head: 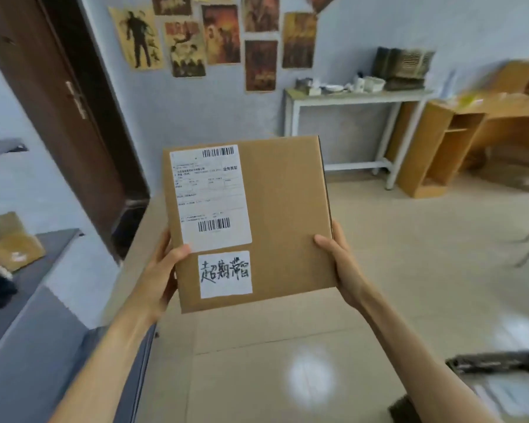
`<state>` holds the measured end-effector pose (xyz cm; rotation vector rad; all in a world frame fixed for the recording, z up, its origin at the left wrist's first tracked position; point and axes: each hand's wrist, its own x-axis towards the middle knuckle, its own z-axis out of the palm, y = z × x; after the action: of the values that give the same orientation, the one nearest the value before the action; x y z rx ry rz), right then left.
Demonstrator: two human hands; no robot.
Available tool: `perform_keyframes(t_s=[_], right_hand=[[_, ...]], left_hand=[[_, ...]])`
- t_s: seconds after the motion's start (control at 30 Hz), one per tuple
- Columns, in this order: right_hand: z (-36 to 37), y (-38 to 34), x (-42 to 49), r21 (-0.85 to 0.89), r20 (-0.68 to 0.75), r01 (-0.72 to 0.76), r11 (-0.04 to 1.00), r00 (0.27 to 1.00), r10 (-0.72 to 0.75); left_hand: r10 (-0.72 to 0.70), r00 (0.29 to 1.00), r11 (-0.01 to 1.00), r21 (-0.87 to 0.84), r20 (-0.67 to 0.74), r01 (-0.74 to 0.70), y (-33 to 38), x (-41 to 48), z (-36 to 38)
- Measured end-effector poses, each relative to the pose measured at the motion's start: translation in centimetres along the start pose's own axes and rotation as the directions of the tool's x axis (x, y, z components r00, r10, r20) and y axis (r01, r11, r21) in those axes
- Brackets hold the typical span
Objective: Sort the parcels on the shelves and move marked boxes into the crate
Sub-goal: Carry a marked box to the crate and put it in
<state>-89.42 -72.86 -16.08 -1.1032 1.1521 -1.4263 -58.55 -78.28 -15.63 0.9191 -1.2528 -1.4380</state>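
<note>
- The left hand [162,270] grips the lower left edge of a flat cardboard box [287,224]. Its thumb lies on the front face and its fingers are hidden behind.
- The right hand [338,264] grips the box's right edge in the same way, thumb on the front.
- The box is held upright in the air between both hands, its front towards the camera.
- A printed shipping label [211,196] with two barcodes covers the upper left of the box.
- Just below it is a white sticker [225,274] with handwritten characters.
- Left of the box, a grey shelf [28,285] carries a brown parcel [9,242].
- Behind the box to the left stands a dark door [58,117].
- Above the box, posters [220,35] hang on the wall.
- Behind the box to the right are a white table [354,97] and a wooden desk [440,141].
- Beneath the box is a pale tiled floor [409,270].
</note>
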Motion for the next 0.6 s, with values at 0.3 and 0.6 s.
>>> perform_keyframes(t_s=[0.3, 0.6], right_hand=[[-24.4, -2.5, -17.5, 0.014, -0.586, 0.045, 0.999, 0.81, -0.028], [-41.8, 2.2, -33.2, 0.157, -0.838, -0.044, 0.987, 0.523, 0.156]], left_hand=[[-0.193, 0.798, 0.981, 0.112, 0.572, 0.157, -6.7, 4.2, 30.2], [-0.403, 0.506, 0.915, 0.327, 0.763, 0.235, -19.0, -0.3, 56.4]])
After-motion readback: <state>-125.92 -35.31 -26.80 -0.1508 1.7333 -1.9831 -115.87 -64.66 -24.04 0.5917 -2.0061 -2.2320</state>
